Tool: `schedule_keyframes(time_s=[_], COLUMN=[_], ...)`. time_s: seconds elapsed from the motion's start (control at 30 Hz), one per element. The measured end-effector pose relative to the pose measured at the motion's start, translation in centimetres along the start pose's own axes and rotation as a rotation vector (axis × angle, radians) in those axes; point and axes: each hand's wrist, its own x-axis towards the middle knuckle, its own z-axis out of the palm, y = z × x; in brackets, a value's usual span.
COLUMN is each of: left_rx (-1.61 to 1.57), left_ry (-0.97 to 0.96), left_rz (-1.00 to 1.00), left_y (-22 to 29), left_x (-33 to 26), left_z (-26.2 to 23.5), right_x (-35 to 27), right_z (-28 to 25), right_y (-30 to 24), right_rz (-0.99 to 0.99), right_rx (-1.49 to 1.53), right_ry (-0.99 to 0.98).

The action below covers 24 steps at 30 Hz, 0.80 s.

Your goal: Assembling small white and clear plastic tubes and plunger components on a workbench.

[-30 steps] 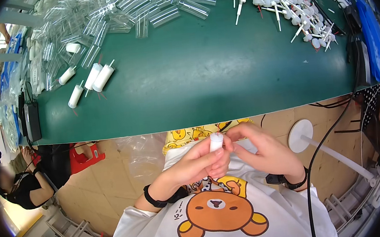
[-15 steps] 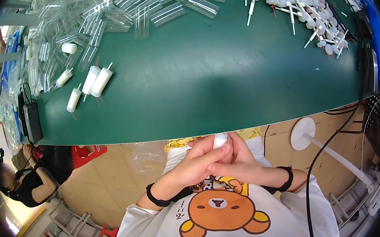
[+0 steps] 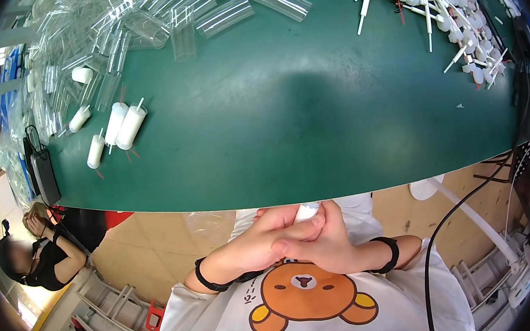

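My left hand [image 3: 276, 233] and my right hand [image 3: 330, 243] are clasped together just in front of the table's near edge. Between them they grip a white cylindrical piece [image 3: 308, 211], of which only the upper end shows. My fingers and palms hide the rest of it. Far off on the left of the table lie several white cylinders with thin stems and red wires, the largest of them a white cylinder [image 3: 130, 127] in a clear sleeve.
A heap of clear plastic tubes [image 3: 224, 17] covers the back left of the green table [image 3: 243, 135]. White stemmed parts [image 3: 454, 14] with discs are piled back right. A black power adapter [image 3: 43, 177] stands at left; a black cable [image 3: 437, 232] hangs at right. Another person [image 3: 60, 258] sits left.
The view has shifted a little, so the table edge sits lower in the picture. Both hands stay clasped around the white piece, with little visible change in grip.
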Motion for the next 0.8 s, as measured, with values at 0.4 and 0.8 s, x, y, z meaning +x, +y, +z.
schedule_keyframes(time_s=[0.4, 0.8], left_rx=[0.021, -0.127], left_ry=[0.054, -0.2], left_rz=[0.302, 0.331], left_y=[-4.8, -3.5], left_x=[2.5, 1.9], left_z=[0.8, -0.3], right_x=[1.0, -1.3], right_z=[-2.5, -1.4], right_y=[-3.2, -1.8], right_rz=[0.072, 0.07], right_rx=[-0.215, -0.296], right_ry=[-0.162, 0.016])
